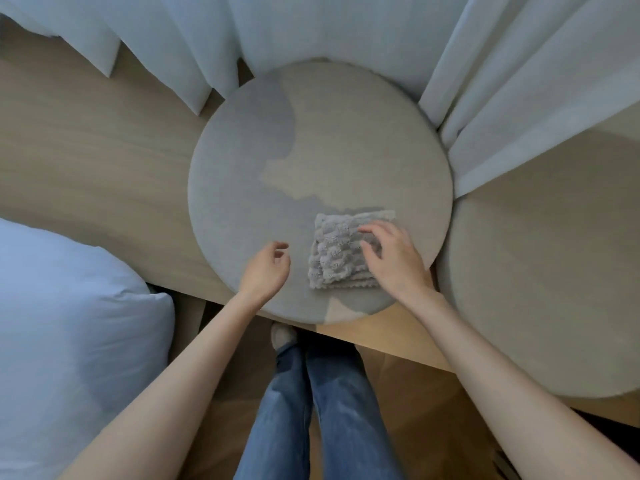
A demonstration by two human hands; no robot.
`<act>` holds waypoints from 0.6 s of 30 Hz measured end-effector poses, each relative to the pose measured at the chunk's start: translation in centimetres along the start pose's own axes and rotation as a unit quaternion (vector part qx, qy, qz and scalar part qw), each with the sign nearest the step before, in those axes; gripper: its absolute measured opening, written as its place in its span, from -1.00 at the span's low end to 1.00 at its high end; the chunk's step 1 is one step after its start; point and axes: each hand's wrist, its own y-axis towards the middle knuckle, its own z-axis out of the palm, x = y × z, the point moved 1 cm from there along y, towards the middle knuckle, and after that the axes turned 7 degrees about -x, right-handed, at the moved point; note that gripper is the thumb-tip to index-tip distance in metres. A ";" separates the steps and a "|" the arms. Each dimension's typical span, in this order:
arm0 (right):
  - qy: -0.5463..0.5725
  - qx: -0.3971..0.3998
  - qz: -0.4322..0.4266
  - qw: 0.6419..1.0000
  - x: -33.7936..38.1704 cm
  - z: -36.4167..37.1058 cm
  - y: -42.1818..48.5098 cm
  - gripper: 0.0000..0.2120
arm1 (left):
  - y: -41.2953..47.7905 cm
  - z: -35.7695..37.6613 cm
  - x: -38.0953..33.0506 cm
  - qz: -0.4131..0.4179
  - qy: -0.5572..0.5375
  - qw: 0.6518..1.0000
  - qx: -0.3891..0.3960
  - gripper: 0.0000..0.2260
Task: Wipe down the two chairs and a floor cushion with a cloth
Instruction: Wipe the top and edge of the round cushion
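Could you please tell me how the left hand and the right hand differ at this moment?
The right hand lies on the folded cloth, fingers bent onto it; the left hand touches no cloth and holds nothing. The left hand's fingers curl loosely; the right hand's spread wider. Both are over the round cushion.

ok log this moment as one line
folded cloth on round cushion | right hand grips cloth | left hand loose, empty, over cushion
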 end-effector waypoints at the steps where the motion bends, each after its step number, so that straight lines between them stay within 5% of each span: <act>1: -0.027 0.007 -0.020 0.999 0.1 1.0 0.4 -0.68 | 0.3 -0.1 0.5 0.025 0.003 1.000 -0.017 -0.67; 7: -0.241 0.110 -0.036 0.963 -0.9 7.3 0.9 -0.22 | 4.0 0.8 1.4 0.153 0.111 0.981 -0.051 -0.58; 12: -0.214 0.016 -0.062 0.975 -2.3 8.1 1.1 -0.43 | 7.1 1.2 0.2 0.189 0.152 0.969 -0.045 -0.54; 15: -0.168 0.010 -0.089 0.982 -2.0 7.1 2.1 -0.42 | 8.7 0.6 -0.8 0.186 0.166 0.968 -0.028 -0.51; 18: -0.125 -0.083 -0.092 0.984 -0.9 4.5 3.9 -0.43 | 9.9 0.2 -1.9 0.188 0.179 0.966 -0.013 -0.49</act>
